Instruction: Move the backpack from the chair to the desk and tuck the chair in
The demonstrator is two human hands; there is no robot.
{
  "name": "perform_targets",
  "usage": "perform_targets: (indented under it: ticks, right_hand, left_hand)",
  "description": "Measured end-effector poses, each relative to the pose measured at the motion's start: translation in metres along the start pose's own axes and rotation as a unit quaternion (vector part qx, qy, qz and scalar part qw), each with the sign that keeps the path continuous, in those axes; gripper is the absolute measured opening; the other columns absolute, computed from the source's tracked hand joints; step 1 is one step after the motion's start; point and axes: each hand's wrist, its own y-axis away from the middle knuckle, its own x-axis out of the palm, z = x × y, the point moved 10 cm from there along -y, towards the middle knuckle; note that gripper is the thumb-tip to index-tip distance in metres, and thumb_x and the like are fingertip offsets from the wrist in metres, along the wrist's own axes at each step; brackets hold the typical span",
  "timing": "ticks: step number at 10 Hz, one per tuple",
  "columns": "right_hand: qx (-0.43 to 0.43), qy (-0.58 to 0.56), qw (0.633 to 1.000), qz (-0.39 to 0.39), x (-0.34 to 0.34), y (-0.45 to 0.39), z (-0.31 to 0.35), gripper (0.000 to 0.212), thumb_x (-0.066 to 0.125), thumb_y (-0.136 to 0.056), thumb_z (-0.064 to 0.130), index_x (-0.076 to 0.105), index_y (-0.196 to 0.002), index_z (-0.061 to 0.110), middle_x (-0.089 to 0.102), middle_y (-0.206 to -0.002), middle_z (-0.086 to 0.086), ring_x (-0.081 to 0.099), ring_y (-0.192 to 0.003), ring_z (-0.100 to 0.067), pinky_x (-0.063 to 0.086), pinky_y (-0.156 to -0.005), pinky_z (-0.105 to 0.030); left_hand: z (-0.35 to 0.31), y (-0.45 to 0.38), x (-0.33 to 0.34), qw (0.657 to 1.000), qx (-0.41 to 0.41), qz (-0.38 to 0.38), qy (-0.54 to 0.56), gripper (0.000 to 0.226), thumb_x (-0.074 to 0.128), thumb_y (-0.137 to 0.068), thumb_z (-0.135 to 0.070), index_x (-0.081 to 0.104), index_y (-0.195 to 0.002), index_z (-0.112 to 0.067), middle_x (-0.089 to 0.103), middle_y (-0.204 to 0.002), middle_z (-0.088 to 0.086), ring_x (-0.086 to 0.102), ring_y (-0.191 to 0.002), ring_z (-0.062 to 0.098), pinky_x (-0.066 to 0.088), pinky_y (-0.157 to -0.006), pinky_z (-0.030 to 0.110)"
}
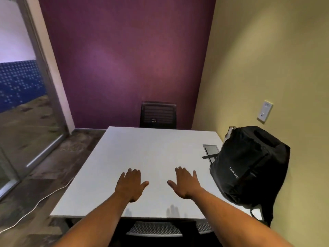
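— On the right side of the desk (142,157) the backpack (249,166) stands upright against the wall, near a metal bottle (229,133). I see both my left hand (130,185) and right hand (185,184) spread wide, holding nothing.

— Risks?

— Its near corner sits close to the desk's edge; a nudge could tip it off. The chair (156,229) at the near edge looks tucked, though I can't tell how far.

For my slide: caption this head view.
Backpack on desk, both hands open above it, chair at its edge.
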Motion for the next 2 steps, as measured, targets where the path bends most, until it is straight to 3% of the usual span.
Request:
perform_targets:
  ticks: [1,2]
  right_hand:
    - [-0.004,0.011,0.999,-0.046,-0.049,-0.017,0.006,0.081,0.027,-0.106,0.063,0.005,-0.166,0.012,0.004,-0.176,-0.009,0.001,-0.163,-0.025,-0.001,-0.129,-0.058]
    - [-0.014,0.017,0.994,-0.105,-0.103,-0.032,0.017,0.083,0.032,-0.105,0.065,0.008,-0.166,0.014,0.004,-0.176,-0.009,0.001,-0.163,-0.028,0.001,-0.129,-0.060]
  left_hand:
    - [-0.009,-0.012,-0.061,0.998,0.008,-0.058,-0.012,0.074,0.024,-0.102,-0.059,0.015,-0.157,-0.011,0.018,-0.167,0.007,0.007,-0.155,0.026,0.010,-0.125,0.045]
    - [-0.018,-0.021,-0.125,0.992,0.015,-0.125,-0.007,0.077,0.032,-0.099,-0.063,0.020,-0.156,-0.013,0.023,-0.166,0.007,0.016,-0.154,0.028,0.018,-0.124,0.045]
